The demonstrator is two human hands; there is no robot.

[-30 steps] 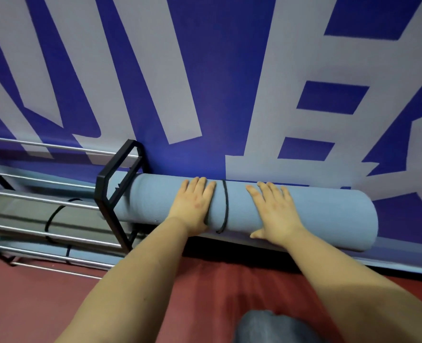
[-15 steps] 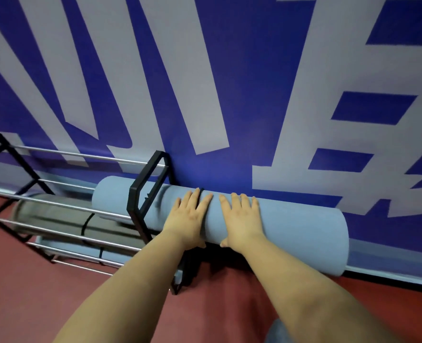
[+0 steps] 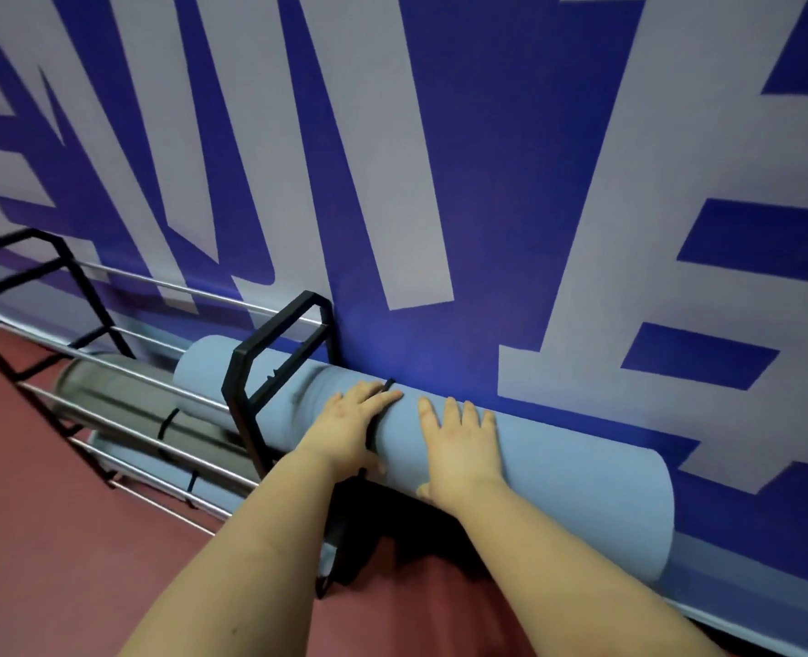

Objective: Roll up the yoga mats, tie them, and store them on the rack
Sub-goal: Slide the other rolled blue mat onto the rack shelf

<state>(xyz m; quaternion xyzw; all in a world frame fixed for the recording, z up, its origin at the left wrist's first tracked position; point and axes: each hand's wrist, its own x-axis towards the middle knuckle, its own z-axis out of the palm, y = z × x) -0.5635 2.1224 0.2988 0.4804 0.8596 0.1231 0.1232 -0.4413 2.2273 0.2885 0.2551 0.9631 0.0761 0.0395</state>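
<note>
A rolled light-blue yoga mat (image 3: 582,481) lies lengthwise through the black end frame (image 3: 274,367) of the rack, its left end inside and its right end sticking out along the wall. A black tie (image 3: 377,422) circles its middle. My left hand (image 3: 349,429) lies flat on the roll just right of the frame, over the tie. My right hand (image 3: 458,448) lies flat beside it, fingers spread. A grey rolled mat (image 3: 122,400) with a black tie rests on a lower level of the rack, and a further blue mat (image 3: 127,459) lies below it.
The rack's chrome rails (image 3: 122,372) run left from the end frame, with a second black frame (image 3: 41,286) further left. A blue-and-white banner wall (image 3: 440,182) stands directly behind. The floor (image 3: 60,561) is dark red.
The blue mat has slid left, further through the rack's end frame. Both hands moved left with it, and my right hand came closer to my left.
</note>
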